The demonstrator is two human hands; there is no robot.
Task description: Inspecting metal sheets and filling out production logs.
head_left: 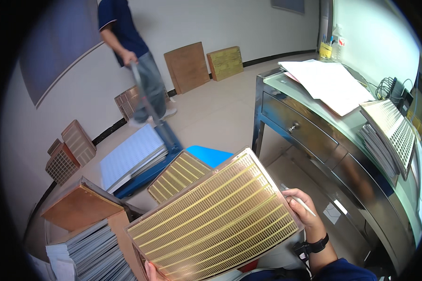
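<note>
A large copper-coloured circuit board panel with yellow stripes is held tilted in front of me. My left hand grips its lower left edge; only some fingers show, the rest being cut off by the frame. At the right edge, my right hand has its fingers closed on the panel. It also holds a slim white pen-like tool. Behind the panel's upper left edge is another striped panel, partly covered, beside a bright blue surface.
Packed thin sheets stand at lower left near a brown board. Beyond, a person holds the handle of a blue trolley carrying stacked sheets. On my right, a desk bears papers and panels.
</note>
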